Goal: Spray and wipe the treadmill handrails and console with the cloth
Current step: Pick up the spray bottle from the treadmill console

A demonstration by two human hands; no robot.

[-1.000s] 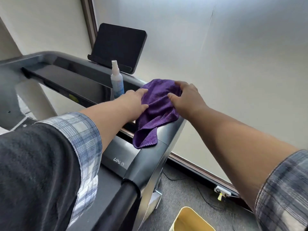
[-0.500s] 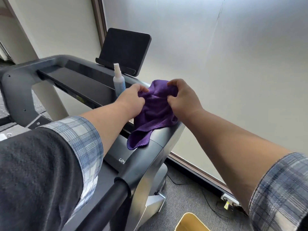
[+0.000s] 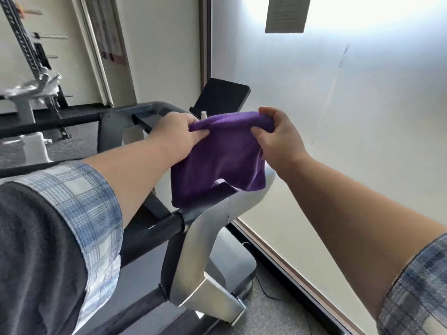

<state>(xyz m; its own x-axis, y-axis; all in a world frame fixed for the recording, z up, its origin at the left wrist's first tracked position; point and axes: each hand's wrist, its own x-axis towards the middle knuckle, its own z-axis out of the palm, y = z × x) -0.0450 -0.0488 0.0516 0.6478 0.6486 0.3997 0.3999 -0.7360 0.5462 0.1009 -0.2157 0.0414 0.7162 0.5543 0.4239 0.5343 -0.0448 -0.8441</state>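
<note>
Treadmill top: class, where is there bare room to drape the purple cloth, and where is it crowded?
Bare: the black tubular handrail between the checked sleeve and the silver upright; also the dark console ledge beside the left hand. Crowded: by the black flat panel, where the white spray-bottle tip shows and the right hand helps hold the purple cloth.

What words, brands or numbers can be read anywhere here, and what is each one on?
No text here is legible.
Paper sheet on the frosted glass: lines of print, too small and washed out to read.
Poster at the far left: blurred, unreadable.
Treadmill: no brand or number shows.
Purple cloth: no tag or print shows.
Spray bottle: only its tip shows, any label is hidden behind the cloth.
</note>
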